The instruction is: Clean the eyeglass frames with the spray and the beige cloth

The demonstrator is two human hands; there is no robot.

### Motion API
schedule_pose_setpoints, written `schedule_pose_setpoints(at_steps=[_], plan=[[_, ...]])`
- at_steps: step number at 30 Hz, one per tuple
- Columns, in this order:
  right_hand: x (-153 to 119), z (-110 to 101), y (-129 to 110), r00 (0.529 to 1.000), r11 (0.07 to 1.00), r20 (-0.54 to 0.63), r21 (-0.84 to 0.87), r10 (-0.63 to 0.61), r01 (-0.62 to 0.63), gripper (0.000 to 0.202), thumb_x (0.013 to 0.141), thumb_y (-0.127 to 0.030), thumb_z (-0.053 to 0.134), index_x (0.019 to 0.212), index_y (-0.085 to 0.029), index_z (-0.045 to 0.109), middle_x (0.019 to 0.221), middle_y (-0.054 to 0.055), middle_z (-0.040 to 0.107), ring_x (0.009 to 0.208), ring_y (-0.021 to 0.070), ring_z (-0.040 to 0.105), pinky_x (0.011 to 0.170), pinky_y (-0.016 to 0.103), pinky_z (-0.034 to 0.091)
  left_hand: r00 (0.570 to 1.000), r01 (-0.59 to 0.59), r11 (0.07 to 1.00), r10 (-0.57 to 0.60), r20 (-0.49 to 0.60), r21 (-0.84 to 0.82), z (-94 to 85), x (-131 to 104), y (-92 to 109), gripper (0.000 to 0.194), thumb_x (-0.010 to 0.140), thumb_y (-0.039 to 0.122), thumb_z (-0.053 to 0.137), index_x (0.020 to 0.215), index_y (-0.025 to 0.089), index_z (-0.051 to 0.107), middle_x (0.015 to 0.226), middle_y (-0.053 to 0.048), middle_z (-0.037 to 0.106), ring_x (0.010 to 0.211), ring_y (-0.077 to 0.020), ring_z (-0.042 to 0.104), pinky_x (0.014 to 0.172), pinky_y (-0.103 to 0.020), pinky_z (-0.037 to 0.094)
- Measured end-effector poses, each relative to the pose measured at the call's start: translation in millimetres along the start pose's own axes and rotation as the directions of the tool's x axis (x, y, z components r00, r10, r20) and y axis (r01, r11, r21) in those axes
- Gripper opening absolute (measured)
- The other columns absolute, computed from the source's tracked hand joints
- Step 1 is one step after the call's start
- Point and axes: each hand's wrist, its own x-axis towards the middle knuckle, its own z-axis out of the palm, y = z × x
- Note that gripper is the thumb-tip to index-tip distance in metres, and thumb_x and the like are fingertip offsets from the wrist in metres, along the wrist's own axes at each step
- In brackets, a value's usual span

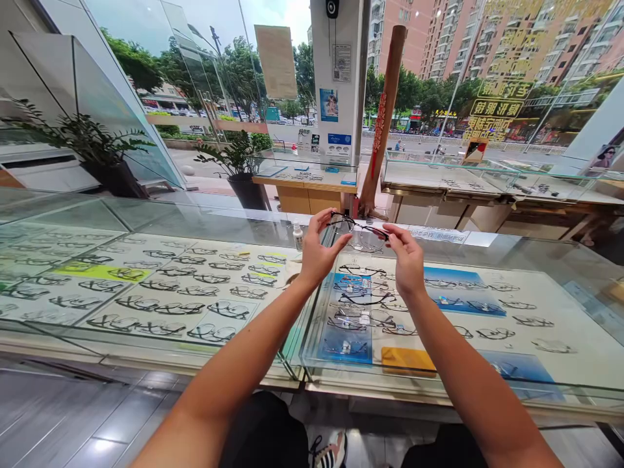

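Note:
A pair of dark-framed eyeglasses [355, 225] is held up above the glass display case [312, 338], between my two hands. My left hand [319, 250] pinches its left end, with the thumb pointing toward the lens. On the other end, the fingers and thumb of my right hand [407, 260] are closed. Below them, inside the case, several eyeglasses [365, 299] lie in rows on white and blue panels. Close to my left hand, a small white bottle [298, 236] stands on the counter.
A second glass case [160, 224] with rows of eyeglasses adjoins on the left. An orange-yellow cloth or case [408, 361] lies near the front edge. Beyond the counter are a wooden post [389, 110], a potted plant [244, 188] and a low cabinet [312, 198].

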Motion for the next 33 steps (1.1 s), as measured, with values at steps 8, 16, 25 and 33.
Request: schedule_pose_setpoints(at_steps=[8, 16, 25, 33], plan=[[0.0, -5.4, -4.1, 0.983, 0.949, 0.147, -0.276, -0.112, 0.150, 0.019, 0.096, -0.041, 0.071, 0.102, -0.027, 0.081, 0.123, 0.008, 0.080, 0.124, 0.0282, 0.069, 0.113, 0.051, 0.047, 0.977, -0.121, 0.991, 0.109, 0.184, 0.054, -6.4, 3.8, 21.8, 0.066, 0.092, 0.048, 0.082, 0.149, 0.028, 0.056, 0.148, -0.014, 0.065, 0.138, -0.0294, 0.064, 0.116, -0.049, 0.055], [0.8, -4.1, 1.2, 0.976, 0.962, 0.210, -0.252, -0.051, 0.104, 0.016, 0.091, -0.041, 0.075, 0.088, -0.026, 0.080, 0.121, 0.009, 0.079, 0.121, 0.0299, 0.069, 0.115, 0.053, 0.044, 0.956, -0.147, 0.989, 0.140, 0.259, 0.006, -7.2, 0.8, 35.6, 0.062, 0.096, 0.034, 0.080, 0.153, 0.028, 0.055, 0.146, -0.013, 0.067, 0.123, -0.0261, 0.071, 0.106, -0.045, 0.061], [5.3, -3.8, 4.5, 0.913, 0.961, 0.309, -0.013, 0.268, -0.277, 0.018, 0.078, -0.045, 0.084, 0.081, -0.027, 0.081, 0.087, 0.002, 0.080, 0.091, 0.0245, 0.071, 0.094, 0.044, 0.054, 0.949, -0.041, 0.986, 0.089, 0.303, -0.161, -4.7, -0.7, 38.4, 0.062, 0.096, 0.030, 0.077, 0.153, 0.027, 0.053, 0.148, -0.014, 0.063, 0.116, -0.0233, 0.075, 0.104, -0.043, 0.065], [0.0, -0.7, 9.4, 0.989, 0.984, 0.092, -0.144, 0.117, -0.103, 0.022, 0.085, -0.045, 0.079, 0.088, -0.023, 0.080, 0.095, 0.006, 0.082, 0.094, 0.0259, 0.072, 0.097, 0.045, 0.054, 0.995, -0.098, 0.979, 0.091, 0.047, 0.180, -3.1, -4.0, 47.7, 0.027, 0.093, 0.034, 0.076, 0.114, 0.019, 0.069, 0.102, -0.007, 0.068, 0.085, -0.0174, 0.062, 0.079, -0.033, 0.052]])
